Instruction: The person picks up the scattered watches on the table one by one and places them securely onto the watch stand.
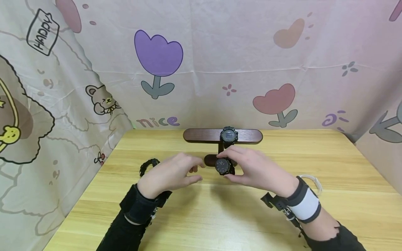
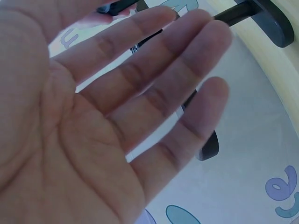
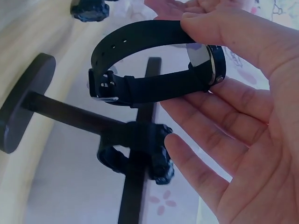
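My right hand (image 1: 235,164) pinches a black watch (image 1: 223,166) by its case, thumb on one side and fingers on the other, just in front of the stand's post. In the right wrist view this hand (image 3: 210,93) holds the watch (image 3: 154,70) with its strap buckled into a loop. A dark wooden T-shaped stand (image 1: 201,135) carries a second black watch (image 1: 228,135) on its crossbar. My left hand (image 1: 194,173) hovers open to the left of the held watch, holding nothing; its fingers (image 2: 154,88) are straight in the left wrist view.
A third black watch (image 1: 149,164) lies on the light wooden table (image 1: 282,216) behind my left wrist. Cartoon-printed cloth (image 1: 201,62) walls the table at the back and both sides. The stand's round base (image 2: 275,23) sits near the left fingertips.
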Demonstrator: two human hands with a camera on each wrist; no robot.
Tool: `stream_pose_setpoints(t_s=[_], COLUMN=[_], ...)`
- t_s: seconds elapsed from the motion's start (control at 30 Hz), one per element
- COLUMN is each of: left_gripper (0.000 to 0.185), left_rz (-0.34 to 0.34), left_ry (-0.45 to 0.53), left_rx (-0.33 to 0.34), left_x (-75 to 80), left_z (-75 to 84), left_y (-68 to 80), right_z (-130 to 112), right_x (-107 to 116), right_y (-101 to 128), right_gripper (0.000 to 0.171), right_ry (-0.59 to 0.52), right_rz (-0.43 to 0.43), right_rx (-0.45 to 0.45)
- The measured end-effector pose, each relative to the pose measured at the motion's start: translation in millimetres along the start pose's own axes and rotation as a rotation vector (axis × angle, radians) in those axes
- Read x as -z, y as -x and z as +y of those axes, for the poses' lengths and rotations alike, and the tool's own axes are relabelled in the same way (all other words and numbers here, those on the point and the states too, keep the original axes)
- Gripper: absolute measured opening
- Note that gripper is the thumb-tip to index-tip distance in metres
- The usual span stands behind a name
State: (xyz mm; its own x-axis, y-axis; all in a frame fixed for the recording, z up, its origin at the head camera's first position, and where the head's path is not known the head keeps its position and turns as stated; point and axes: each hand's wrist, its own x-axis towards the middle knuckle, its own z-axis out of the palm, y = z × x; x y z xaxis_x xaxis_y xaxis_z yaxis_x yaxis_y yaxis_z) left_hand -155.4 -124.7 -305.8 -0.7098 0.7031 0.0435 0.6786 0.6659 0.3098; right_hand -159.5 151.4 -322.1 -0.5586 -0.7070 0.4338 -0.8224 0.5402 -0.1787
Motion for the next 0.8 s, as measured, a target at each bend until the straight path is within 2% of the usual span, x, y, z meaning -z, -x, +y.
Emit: stream_pose_setpoints(t_s=[0.23,0.53,0.8], left_gripper=[0.023,0.021,0.020], left_rz=[0.066,0.092,0.149], left_ry=[-0.029,-0.024,-0.056], left_rx=[-0.041,-0.054,-0.069], left_x=[0.5,2.0,1.4], left_z=[-0.2,-3.7,-10.2], left_y=[0.9,1.1,-0.2], right_z=[3.4,9.9,17.2], right_x=[10.7,23.4,35.1], right_y=[3.2,8.8,13.2], right_gripper=[0.053,0.056,0.060], right_ry=[0.018,0.015,0.016], right_rz=[0.033,0.088,0.139], right_rx=[-0.014,-0.021,-0.027])
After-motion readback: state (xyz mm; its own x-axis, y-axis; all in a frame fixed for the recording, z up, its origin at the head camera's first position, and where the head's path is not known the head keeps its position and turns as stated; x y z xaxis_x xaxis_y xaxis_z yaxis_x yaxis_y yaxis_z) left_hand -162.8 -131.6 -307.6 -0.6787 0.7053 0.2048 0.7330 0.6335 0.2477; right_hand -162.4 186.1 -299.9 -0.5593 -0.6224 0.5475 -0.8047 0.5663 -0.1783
